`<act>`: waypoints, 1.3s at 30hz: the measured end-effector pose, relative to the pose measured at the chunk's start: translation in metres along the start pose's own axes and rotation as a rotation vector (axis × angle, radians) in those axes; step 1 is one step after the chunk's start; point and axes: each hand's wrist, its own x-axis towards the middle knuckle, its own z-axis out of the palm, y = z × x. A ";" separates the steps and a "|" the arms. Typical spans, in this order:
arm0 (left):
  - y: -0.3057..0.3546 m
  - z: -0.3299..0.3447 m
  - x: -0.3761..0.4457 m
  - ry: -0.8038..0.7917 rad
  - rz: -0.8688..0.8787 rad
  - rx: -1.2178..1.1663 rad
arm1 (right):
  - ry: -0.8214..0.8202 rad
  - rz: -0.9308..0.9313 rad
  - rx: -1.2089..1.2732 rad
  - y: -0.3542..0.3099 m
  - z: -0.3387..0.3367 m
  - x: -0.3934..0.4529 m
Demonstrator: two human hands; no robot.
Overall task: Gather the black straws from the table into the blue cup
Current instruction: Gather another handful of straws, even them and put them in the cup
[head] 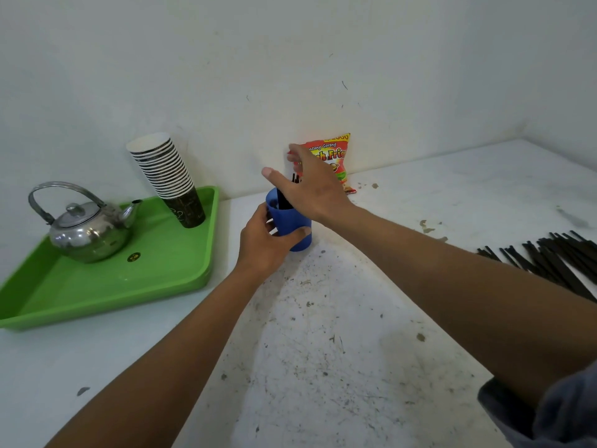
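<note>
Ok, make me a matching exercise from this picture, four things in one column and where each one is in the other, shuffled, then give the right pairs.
Things:
1. kettle
2. blue cup
3. snack bag
4. loose black straws

Places:
A. leaning against the wall behind the cup
B. lying on the table at the far right
C. on the green tray
D. held in the left hand

Pairs: 1-C, 2-D, 3-A, 4-B

Left arm extended forward, forearm bare; left hand [263, 242] curled, grip closed around an object, thumb at the near side. Right arm reaches across from the right, sleeve bunched at the elbow; right hand [311, 185] raised, palm down, fingers [271, 173] loosely spread.
</note>
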 end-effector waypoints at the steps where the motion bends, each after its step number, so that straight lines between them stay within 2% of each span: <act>1: 0.000 0.000 0.000 0.001 0.003 -0.001 | 0.016 -0.075 -0.007 0.000 -0.002 -0.003; 4: 0.001 0.000 -0.001 -0.001 0.010 -0.008 | -0.083 -0.270 -0.127 0.002 -0.008 -0.012; 6: 0.001 0.000 -0.001 -0.004 0.015 -0.002 | -0.205 -0.337 -0.258 0.007 -0.010 -0.017; 8: 0.001 0.001 -0.002 -0.007 0.026 0.001 | -0.250 -0.402 -0.380 0.011 -0.011 -0.020; 13: 0.004 0.001 -0.003 0.001 0.020 0.002 | -0.338 -0.404 -0.475 0.008 -0.017 -0.017; 15: 0.005 0.000 -0.004 -0.015 0.019 0.005 | -0.358 -0.381 -0.440 0.006 -0.020 -0.019; 18: 0.007 -0.004 -0.010 -0.041 0.048 0.043 | -0.227 -0.376 -0.285 0.006 -0.032 -0.030; 21: 0.014 -0.006 -0.021 0.048 0.177 0.278 | -0.097 -0.327 -0.201 0.016 -0.054 -0.045; 23: 0.023 -0.004 -0.032 0.120 0.268 0.365 | -0.067 -0.263 -0.227 0.027 -0.070 -0.059; 25: 0.034 0.003 -0.042 0.123 0.363 0.439 | -0.053 -0.199 -0.316 0.040 -0.086 -0.075; 28: 0.049 0.021 -0.058 0.058 0.494 0.566 | -0.030 -0.098 -0.385 0.057 -0.109 -0.102; 32: 0.063 0.060 -0.077 -0.074 0.604 0.584 | 0.017 0.036 -0.469 0.076 -0.143 -0.137; 39: 0.065 0.127 -0.103 -0.374 0.551 0.610 | 0.101 0.212 -0.576 0.099 -0.190 -0.192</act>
